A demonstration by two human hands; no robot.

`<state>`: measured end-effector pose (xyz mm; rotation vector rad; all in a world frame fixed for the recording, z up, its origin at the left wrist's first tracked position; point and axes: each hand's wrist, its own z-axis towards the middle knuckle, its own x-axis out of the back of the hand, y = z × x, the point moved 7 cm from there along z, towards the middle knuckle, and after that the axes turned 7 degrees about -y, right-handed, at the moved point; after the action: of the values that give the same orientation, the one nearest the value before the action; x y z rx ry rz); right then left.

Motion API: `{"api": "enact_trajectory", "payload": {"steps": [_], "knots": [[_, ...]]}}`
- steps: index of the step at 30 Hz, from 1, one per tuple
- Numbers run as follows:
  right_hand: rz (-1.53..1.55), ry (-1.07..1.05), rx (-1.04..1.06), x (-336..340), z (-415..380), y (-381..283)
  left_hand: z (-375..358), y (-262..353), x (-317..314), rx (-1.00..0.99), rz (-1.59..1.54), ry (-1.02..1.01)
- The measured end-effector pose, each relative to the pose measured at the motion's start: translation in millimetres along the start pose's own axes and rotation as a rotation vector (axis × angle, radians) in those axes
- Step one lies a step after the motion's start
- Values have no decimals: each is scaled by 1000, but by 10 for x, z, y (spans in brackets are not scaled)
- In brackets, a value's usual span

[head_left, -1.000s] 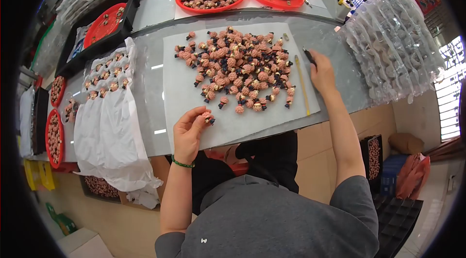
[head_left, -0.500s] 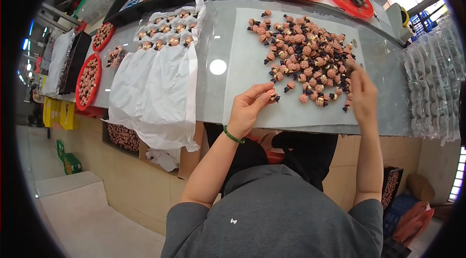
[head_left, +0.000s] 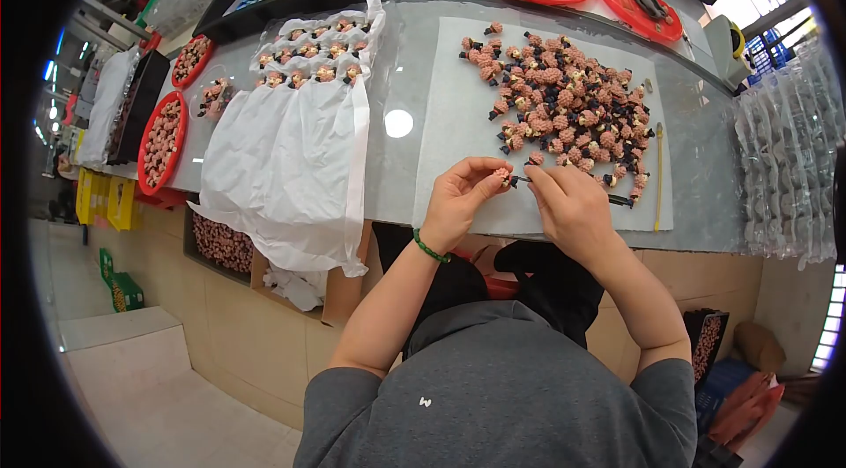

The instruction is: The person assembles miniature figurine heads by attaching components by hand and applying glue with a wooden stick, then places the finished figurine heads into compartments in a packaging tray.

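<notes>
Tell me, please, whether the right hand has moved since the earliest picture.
Yes, leftward: the right hand has crossed from right to left of the yellow stick.

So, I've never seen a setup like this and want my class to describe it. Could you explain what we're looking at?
There is no machine here: a person works with two bare hands, seen from a camera worn on the head, looking forward and down. The left hand pinches a small pink-and-dark figure. The right hand grips a thin dark tool, its tip at or very near that figure. On the table, a pale sheet bears a heap of similar figures and a thin yellow stick. To the left, more figures lie in rows at the far end of a white wrapping.
</notes>
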<state>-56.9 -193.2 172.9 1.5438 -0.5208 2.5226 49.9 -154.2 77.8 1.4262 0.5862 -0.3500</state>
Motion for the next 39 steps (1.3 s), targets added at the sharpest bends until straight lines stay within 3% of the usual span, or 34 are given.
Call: {"api": "enact_trajectory", "payload": {"steps": [39], "knots": [[-126, 45, -6, -51, -5, -32, -1, -9, 25, -32, -45, 10]]}}
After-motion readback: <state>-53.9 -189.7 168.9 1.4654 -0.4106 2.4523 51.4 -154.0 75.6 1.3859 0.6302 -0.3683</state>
